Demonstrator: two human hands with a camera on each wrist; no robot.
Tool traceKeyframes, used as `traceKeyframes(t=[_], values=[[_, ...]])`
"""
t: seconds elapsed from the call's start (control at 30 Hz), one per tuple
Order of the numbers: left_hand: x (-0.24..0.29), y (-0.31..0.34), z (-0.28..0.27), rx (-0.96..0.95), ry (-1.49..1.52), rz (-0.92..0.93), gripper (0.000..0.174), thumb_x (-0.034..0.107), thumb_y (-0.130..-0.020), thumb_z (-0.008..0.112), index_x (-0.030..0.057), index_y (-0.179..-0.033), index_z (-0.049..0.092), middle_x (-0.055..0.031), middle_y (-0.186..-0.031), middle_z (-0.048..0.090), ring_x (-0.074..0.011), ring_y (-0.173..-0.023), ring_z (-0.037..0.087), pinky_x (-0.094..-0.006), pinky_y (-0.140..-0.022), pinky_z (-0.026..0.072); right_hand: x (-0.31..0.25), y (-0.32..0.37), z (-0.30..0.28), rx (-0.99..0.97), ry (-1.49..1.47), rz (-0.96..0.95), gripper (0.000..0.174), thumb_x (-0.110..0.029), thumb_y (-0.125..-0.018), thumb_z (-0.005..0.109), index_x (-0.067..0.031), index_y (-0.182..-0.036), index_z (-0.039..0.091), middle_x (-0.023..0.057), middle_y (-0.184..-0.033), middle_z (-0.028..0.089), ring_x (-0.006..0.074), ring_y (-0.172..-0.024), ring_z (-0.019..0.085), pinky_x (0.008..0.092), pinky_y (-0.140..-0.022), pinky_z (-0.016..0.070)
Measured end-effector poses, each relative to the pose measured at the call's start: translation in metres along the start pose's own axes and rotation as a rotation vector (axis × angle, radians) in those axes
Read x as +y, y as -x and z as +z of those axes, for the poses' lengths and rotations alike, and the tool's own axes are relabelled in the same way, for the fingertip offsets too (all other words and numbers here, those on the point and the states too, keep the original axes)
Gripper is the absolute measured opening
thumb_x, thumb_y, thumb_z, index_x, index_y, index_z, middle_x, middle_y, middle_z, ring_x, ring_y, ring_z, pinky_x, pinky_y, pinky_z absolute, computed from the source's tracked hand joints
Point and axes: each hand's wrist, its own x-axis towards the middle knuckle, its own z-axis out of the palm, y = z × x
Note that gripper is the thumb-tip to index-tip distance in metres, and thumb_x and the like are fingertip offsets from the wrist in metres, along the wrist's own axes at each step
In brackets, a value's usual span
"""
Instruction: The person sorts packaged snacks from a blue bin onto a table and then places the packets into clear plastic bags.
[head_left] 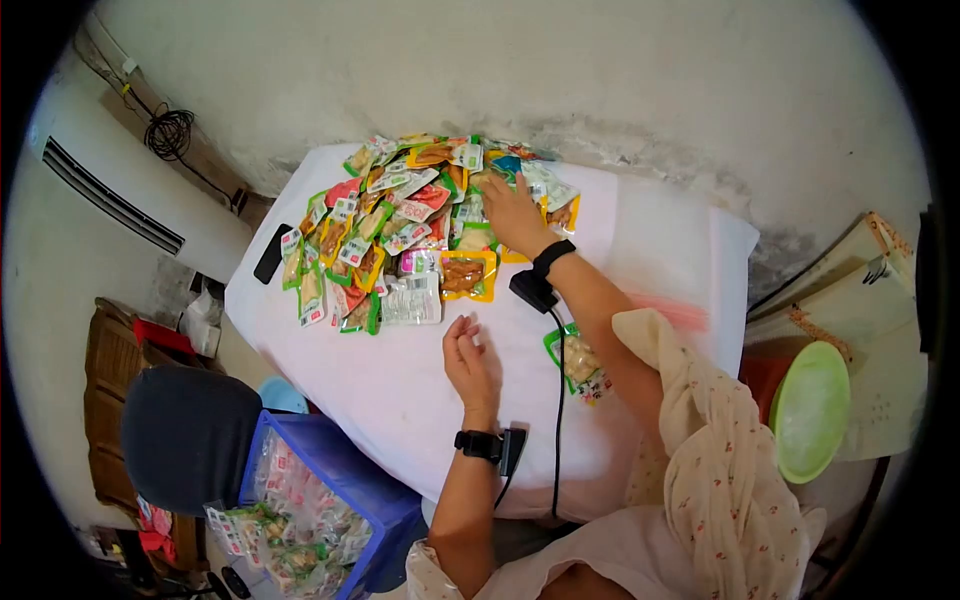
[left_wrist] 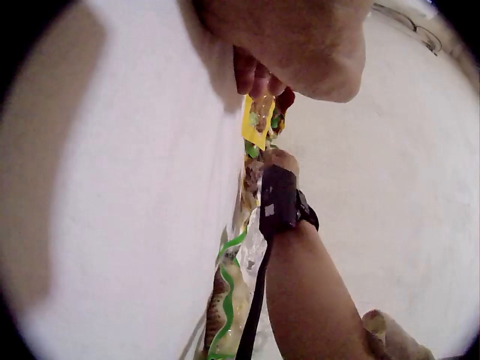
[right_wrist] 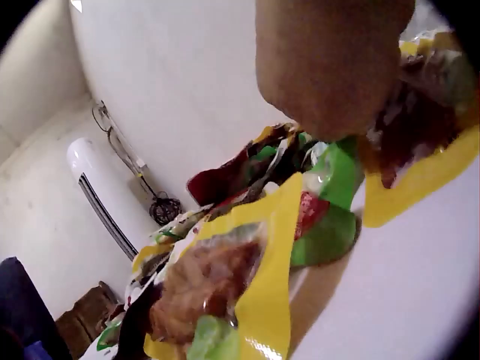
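A heap of sealed snack packets [head_left: 400, 210], edged in green, yellow and red, covers the far part of the white-clothed table. My right hand [head_left: 515, 215] reaches over the heap's right side, fingers spread on the packets there. In the right wrist view, yellow-edged packets [right_wrist: 274, 300] with brown food lie below that hand; its fingertips are hidden. My left hand [head_left: 468, 360] is at the near side of the heap, fingers loosely bent and holding nothing. Just beyond it lies a yellow-edged packet [head_left: 467, 275]. A green-edged packet [head_left: 580, 358] sits apart, partly under my right forearm.
A black phone [head_left: 272, 254] lies at the table's left edge. Left of the table, a blue crate [head_left: 395, 505] holds bagged packets beside a dark chair [head_left: 190, 440]. A green basin [head_left: 812, 412] stands to the right. Cables trail from both wrist cameras. A wall borders the table's far side.
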Motion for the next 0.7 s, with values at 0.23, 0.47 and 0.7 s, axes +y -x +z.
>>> traceKeyframes(t=[0.23, 0.47, 0.7], values=[[0.003, 0.0, 0.001, 0.003, -0.026, 0.009, 0.034, 0.021, -0.099, 0.039, 0.0011, -0.124, 0.05, -0.0087, -0.116, 0.059, -0.015, -0.099, 0.057, -0.0267, -0.08, 0.0462, 0.03, -0.004, -0.036, 0.436, -0.623, 0.253, 0.015, -0.004, -0.081, 0.058, -0.0042, -0.092, 0.069, 0.0084, -0.109, 0.061, 0.0253, -0.108, 0.056, 0.0425, -0.094, 0.043], [-0.001, -0.002, 0.002, 0.007, -0.015, 0.021, 0.034, 0.022, -0.099, 0.04, 0.0002, -0.123, 0.05, -0.0103, -0.116, 0.06, -0.015, -0.097, 0.057, -0.0268, -0.079, 0.0462, 0.047, 0.039, -0.088, 0.285, -1.211, 0.576, 0.017, -0.001, -0.083, 0.057, -0.0009, -0.095, 0.069, 0.0079, -0.094, 0.067, 0.0158, -0.084, 0.063, 0.0268, -0.075, 0.05], [-0.02, -0.007, -0.003, 0.001, 0.306, -0.025, 0.039, 0.03, -0.1, 0.039, 0.0002, -0.123, 0.05, -0.0108, -0.114, 0.061, -0.0136, -0.093, 0.057, -0.0249, -0.077, 0.0443, 0.016, 0.116, -0.112, -0.356, -1.558, 0.375, 0.019, -0.004, -0.087, 0.056, 0.0018, -0.104, 0.063, 0.007, -0.097, 0.065, 0.0139, -0.089, 0.062, 0.0267, -0.077, 0.0493]])
